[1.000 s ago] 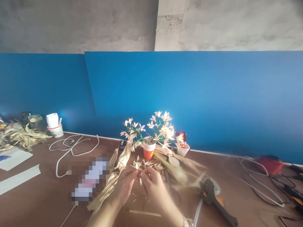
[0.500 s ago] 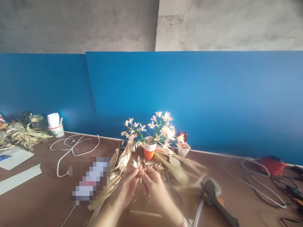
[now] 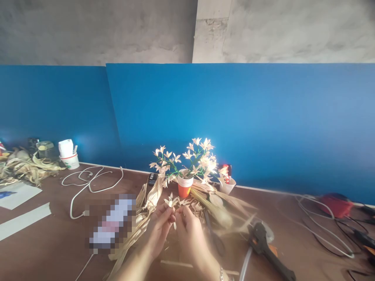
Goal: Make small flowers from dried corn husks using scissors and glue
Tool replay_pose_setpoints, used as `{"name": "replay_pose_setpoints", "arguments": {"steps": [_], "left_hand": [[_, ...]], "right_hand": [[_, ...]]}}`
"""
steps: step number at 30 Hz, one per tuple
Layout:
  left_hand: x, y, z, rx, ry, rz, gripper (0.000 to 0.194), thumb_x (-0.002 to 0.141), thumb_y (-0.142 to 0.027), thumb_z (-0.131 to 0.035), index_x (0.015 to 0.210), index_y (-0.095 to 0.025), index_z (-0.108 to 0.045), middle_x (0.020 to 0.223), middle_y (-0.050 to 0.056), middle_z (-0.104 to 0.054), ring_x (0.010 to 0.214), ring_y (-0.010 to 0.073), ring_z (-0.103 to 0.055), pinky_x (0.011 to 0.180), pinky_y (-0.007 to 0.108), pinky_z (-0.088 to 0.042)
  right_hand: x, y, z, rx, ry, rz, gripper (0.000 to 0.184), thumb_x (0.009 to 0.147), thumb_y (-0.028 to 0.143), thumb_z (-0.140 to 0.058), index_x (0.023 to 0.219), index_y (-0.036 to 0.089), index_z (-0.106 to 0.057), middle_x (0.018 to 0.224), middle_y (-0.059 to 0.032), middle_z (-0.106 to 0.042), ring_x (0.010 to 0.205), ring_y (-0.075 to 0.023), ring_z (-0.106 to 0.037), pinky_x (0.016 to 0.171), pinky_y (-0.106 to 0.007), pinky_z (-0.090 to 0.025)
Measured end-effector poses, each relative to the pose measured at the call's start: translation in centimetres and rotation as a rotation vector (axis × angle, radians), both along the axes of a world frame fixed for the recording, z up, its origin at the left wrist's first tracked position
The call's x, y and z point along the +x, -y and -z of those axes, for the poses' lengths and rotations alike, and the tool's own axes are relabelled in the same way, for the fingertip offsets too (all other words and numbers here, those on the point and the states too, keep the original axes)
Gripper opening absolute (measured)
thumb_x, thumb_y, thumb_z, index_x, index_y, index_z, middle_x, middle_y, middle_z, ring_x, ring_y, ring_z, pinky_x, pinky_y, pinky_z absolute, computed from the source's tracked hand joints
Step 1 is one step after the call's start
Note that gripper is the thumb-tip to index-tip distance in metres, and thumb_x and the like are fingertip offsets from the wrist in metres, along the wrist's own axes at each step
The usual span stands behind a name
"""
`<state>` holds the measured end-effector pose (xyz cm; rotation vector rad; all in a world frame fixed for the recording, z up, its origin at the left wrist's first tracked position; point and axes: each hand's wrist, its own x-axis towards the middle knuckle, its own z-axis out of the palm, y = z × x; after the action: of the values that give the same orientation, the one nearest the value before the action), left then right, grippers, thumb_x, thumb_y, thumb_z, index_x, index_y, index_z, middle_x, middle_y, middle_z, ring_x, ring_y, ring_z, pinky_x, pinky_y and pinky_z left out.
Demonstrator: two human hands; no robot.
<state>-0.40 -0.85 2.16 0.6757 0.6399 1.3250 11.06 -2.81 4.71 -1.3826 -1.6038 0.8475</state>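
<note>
My left hand (image 3: 159,230) and my right hand (image 3: 190,232) meet over the brown table (image 3: 58,249), fingertips pinched together. Between them they hold a small pale husk flower (image 3: 170,202) whose petals stick up above the fingers; a thin pale petal piece (image 3: 175,225) hangs below the right fingertips. Just behind the hands stands an orange-and-white paper cup (image 3: 184,186) with a bunch of finished husk flowers (image 3: 193,156) on green stems. Dry corn husk strips (image 3: 146,210) lie to the left of the hands.
A black glue gun (image 3: 265,246) lies at the right, with tangled cables (image 3: 322,222) and a red object (image 3: 335,203) beyond. A white cable (image 3: 88,181), a white cup (image 3: 68,156), husk piles (image 3: 26,168) and white paper (image 3: 17,195) lie left. Blue panels (image 3: 234,117) back the table.
Both hands have shifted slightly up and toward each other, and the small flower has turned a little between the fingertips. The rest of the table is unchanged.
</note>
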Motion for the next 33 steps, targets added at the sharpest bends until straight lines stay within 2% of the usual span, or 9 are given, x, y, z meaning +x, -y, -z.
{"name": "replay_pose_setpoints", "arguments": {"steps": [5,9,13,16,20,24,29,33], "left_hand": [[-0.2,-0.3,0.6,-0.009,0.027,-0.006,0.022,0.071,-0.031,-0.078,0.066,-0.015,-0.063,0.067,-0.001,-0.058,0.066,0.0107,-0.051,0.07,0.024,-0.042],[-0.2,-0.5,1.0,0.001,0.008,0.029,0.02,0.072,-0.032,-0.077,0.069,-0.016,-0.065,0.067,0.0,-0.061,0.069,0.013,-0.055,0.07,0.025,-0.043],[0.1,-0.2,0.5,0.01,-0.013,0.084,0.018,0.074,-0.032,-0.075,0.071,-0.016,-0.067,0.069,0.002,-0.066,0.071,0.0157,-0.059,0.072,0.027,-0.044],[0.3,0.2,-0.3,0.028,-0.052,0.117,0.018,0.075,-0.031,-0.074,0.079,-0.015,-0.069,0.075,0.005,-0.069,0.074,0.0179,-0.062,0.074,0.028,-0.044],[0.6,0.6,-1.0,0.074,-0.054,0.134,0.017,0.074,-0.028,-0.074,0.085,-0.015,-0.069,0.076,0.005,-0.069,0.075,0.0185,-0.062,0.073,0.028,-0.044],[0.7,0.3,-0.7,0.059,-0.046,0.151,0.022,0.072,-0.032,-0.077,0.082,-0.015,-0.069,0.075,0.005,-0.068,0.072,0.0173,-0.061,0.069,0.027,-0.043],[0.6,0.1,-0.3,0.032,-0.033,0.089,0.019,0.072,-0.033,-0.076,0.072,-0.014,-0.069,0.07,0.003,-0.066,0.067,0.0144,-0.057,0.063,0.024,-0.041],[0.6,0.3,-0.7,0.041,-0.053,0.076,0.017,0.074,-0.031,-0.073,0.075,-0.013,-0.071,0.071,0.004,-0.067,0.069,0.0151,-0.058,0.067,0.024,-0.042]], "right_hand": [[0.4,-0.5,0.3,-0.06,0.023,0.003,0.02,0.089,0.034,-0.038,0.074,0.023,-0.044,0.059,0.0037,-0.053,0.055,-0.0131,-0.048,0.052,-0.021,-0.032],[0.5,-0.7,0.5,-0.082,-0.042,0.008,0.016,0.086,0.034,-0.043,0.075,0.022,-0.046,0.056,0.0045,-0.052,0.051,-0.012,-0.045,0.05,-0.021,-0.031],[0.5,-0.9,0.6,-0.163,-0.237,-0.016,0.02,0.081,0.04,-0.052,0.082,0.02,-0.05,0.051,0.0073,-0.045,0.043,-0.0096,-0.036,0.043,-0.02,-0.027],[0.5,-1.2,0.9,-0.168,-0.26,0.009,0.015,0.078,0.034,-0.053,0.075,0.019,-0.052,0.05,0.0065,-0.045,0.044,-0.0089,-0.036,0.043,-0.02,-0.028],[0.7,-1.4,1.0,-0.105,-0.054,0.093,0.012,0.077,0.029,-0.05,0.07,0.019,-0.055,0.049,0.0054,-0.046,0.046,-0.0102,-0.038,0.045,-0.02,-0.027],[0.9,-1.3,0.7,-0.003,0.251,0.175,0.011,0.075,0.024,-0.051,0.073,0.021,-0.061,0.051,0.004,-0.051,0.049,-0.0119,-0.043,0.048,-0.021,-0.028],[0.8,-1.1,0.5,0.048,0.387,0.191,0.012,0.076,0.021,-0.051,0.075,0.021,-0.063,0.052,0.0029,-0.058,0.049,-0.0125,-0.05,0.049,-0.02,-0.03],[0.8,-0.9,0.5,0.065,0.407,0.171,0.013,0.077,0.021,-0.052,0.078,0.021,-0.064,0.056,0.0015,-0.063,0.05,-0.0129,-0.054,0.049,-0.019,-0.031]]}}
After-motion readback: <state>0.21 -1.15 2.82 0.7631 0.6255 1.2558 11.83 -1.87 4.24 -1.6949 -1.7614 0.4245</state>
